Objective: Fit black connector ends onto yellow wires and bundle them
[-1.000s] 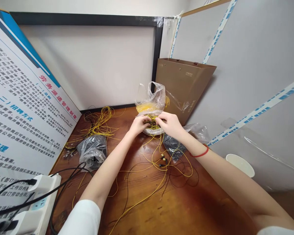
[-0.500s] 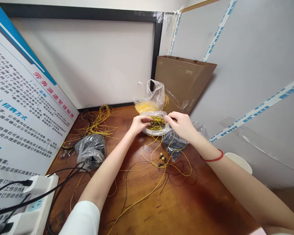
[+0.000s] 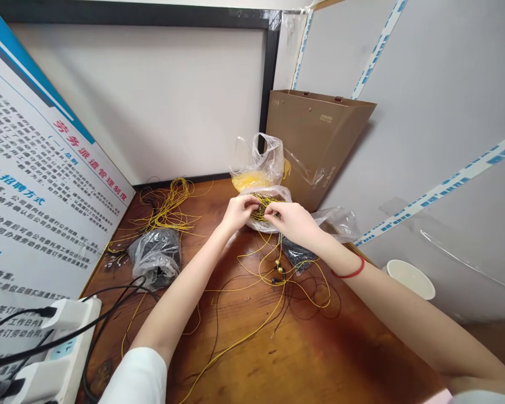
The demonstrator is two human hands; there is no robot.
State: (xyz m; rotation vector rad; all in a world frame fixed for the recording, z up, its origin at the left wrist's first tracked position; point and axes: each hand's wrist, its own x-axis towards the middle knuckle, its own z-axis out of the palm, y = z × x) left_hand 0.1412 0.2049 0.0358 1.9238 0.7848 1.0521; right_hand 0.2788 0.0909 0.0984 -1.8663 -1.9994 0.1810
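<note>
Loose yellow wire (image 3: pixel 252 335): trailing over the near wooden surface (image 3: pixel 340 359); best kept from snagging.
Left hand (image 3: pixel 239 213), right hand (image 3: pixel 292 221): both with fingertips at the wire tangle (image 3: pixel 264 200); actual grip, can't tell.
Wire tangle: between them in a clear plastic bag (image 3: pixel 278 192); gentle single-strand tugs look wisest.
Brown paper bag (image 3: pixel 320 134): standing behind, beside the grey partition (image 3: pixel 441 106).
</note>
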